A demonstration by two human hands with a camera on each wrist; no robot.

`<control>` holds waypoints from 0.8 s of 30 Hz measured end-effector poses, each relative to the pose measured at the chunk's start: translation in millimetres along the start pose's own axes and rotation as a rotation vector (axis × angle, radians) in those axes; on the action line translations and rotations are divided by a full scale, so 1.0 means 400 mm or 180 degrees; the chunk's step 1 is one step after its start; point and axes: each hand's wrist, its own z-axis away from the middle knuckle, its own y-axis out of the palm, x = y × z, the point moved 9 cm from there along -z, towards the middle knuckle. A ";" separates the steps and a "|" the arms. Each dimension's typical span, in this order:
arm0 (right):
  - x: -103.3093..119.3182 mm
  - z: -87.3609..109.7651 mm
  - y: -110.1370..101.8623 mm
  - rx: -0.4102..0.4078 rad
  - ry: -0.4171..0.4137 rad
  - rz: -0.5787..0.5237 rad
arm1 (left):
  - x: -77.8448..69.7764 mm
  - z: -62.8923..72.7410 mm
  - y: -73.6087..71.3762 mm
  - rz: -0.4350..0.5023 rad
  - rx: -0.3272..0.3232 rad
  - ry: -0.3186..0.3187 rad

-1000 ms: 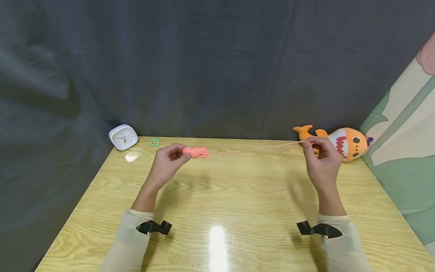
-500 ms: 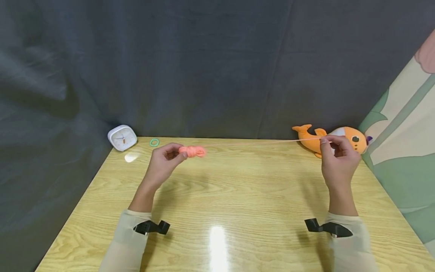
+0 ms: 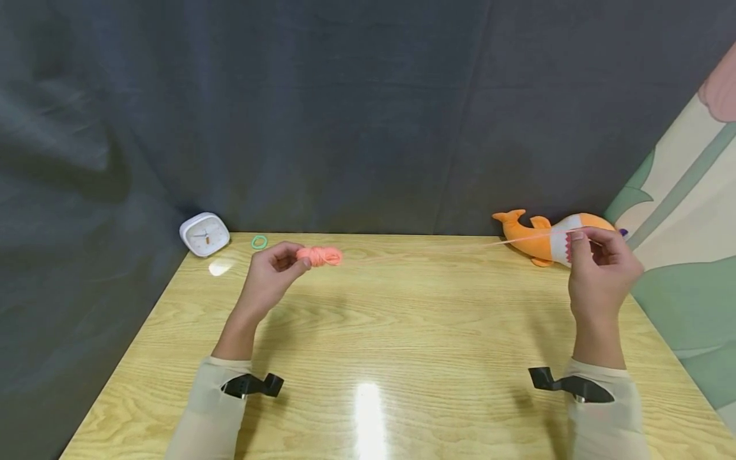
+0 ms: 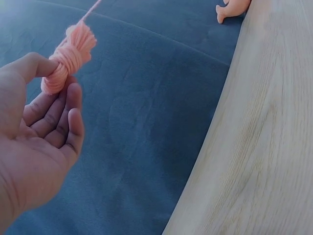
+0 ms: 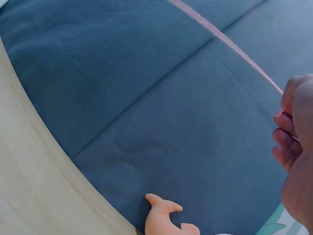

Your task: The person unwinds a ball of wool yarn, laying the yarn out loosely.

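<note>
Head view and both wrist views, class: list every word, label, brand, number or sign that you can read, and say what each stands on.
Readable text: none in any view.
Clock: the marks on its face are too small and blurred to read as numbers.
Yarn: no label visible.
Stuffed toy: no lettering visible; partly hidden.

yarn bundle [image 3: 325,256]: coral-pink | stuffed toy [image 3: 543,246]: orange, white | ring [image 3: 253,243]: mint-green | clock [image 3: 205,235]: white | tabletop [image 3: 425,345]: yellowish wood-grain

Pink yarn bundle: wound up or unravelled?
Mostly wound: the yarn bundle is wrapped around its middle; a strand runs to the right hand.
</note>
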 end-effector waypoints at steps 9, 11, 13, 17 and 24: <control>-0.024 -0.020 -0.046 -0.0283 0.0256 -0.0055 | -0.010 0.004 0.005 -0.0001 0.0170 0.0095; -0.030 -0.024 -0.054 -0.0334 0.0298 -0.0062 | -0.010 0.005 0.006 0.0007 0.0189 0.0097; -0.034 -0.026 -0.061 -0.0363 0.0301 -0.0041 | -0.008 0.006 0.001 -0.0008 0.0162 0.0094; -0.043 -0.034 -0.077 -0.0445 0.0317 -0.0269 | -0.005 0.009 -0.016 -0.0024 0.0047 0.0084; -0.063 -0.044 -0.113 -0.0698 0.0560 -0.0532 | -0.003 0.007 -0.041 -0.0013 -0.0048 0.0073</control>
